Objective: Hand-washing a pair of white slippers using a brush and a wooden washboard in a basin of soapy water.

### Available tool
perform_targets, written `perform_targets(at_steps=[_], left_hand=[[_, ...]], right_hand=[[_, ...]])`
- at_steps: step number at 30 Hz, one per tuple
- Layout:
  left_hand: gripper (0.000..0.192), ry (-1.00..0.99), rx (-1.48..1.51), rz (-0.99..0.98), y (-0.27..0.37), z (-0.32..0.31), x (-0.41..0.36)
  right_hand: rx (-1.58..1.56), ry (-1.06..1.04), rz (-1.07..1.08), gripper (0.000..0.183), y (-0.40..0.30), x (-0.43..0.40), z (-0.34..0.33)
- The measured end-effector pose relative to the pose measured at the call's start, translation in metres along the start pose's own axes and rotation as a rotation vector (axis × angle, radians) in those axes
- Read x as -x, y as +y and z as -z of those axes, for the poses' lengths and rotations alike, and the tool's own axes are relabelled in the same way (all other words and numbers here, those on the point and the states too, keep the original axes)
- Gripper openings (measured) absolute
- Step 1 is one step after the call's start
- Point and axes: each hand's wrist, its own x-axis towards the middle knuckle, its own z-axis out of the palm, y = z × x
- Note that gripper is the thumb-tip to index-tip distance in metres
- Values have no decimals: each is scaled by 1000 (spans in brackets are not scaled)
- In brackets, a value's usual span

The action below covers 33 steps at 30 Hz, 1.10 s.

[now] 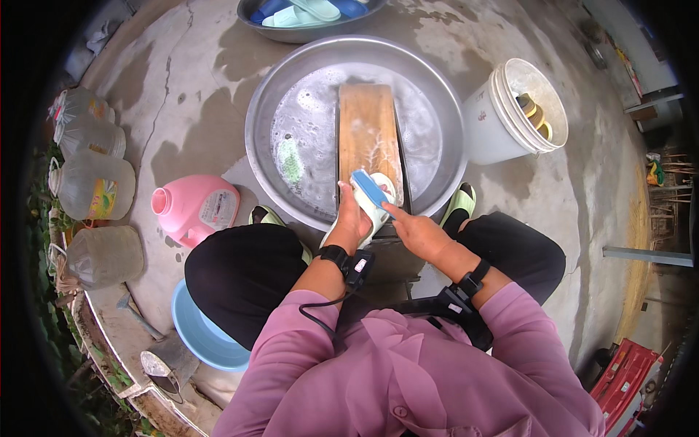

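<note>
My left hand [352, 216] grips a pale cream slipper [378, 219] over the near end of a wooden board [367, 117], probably a washboard. In my right hand [423, 235] is a blue scrubbing brush [368, 187], laid across the slipper's upper; its bristles are mostly hidden. The board leans inside a wide metal basin [256, 131] of cloudy, sudsy water [317, 114]. Left of the board, a light green patterned object [289, 158] shows through the suds, partly submerged.
A metal basin [284, 35] of blue and mint slippers stands beyond. On the right, a white bucket [489, 123] holds yellow-and-dark footwear [535, 114]. Leftward are a pink detergent jug [188, 202], several clear plastic jugs [82, 180], a blue basin [191, 333] and a hoe [169, 360].
</note>
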Motion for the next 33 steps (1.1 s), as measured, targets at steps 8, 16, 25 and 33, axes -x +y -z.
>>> perform_targets(at_steps=[8, 16, 25, 33], left_hand=[[81, 111, -40, -8, 2, -13, 8], [77, 77, 11, 5, 0, -8, 2], [39, -14, -599, -254, -4, -36, 24], [42, -129, -1145, -695, -4, -43, 56]], right_hand=[[60, -94, -117, 48, -5, 17, 11], [-26, -117, -123, 47, -17, 37, 14], [-378, 188, -188, 45, -22, 80, 68], [-332, 376, 7, 44, -12, 61, 55]])
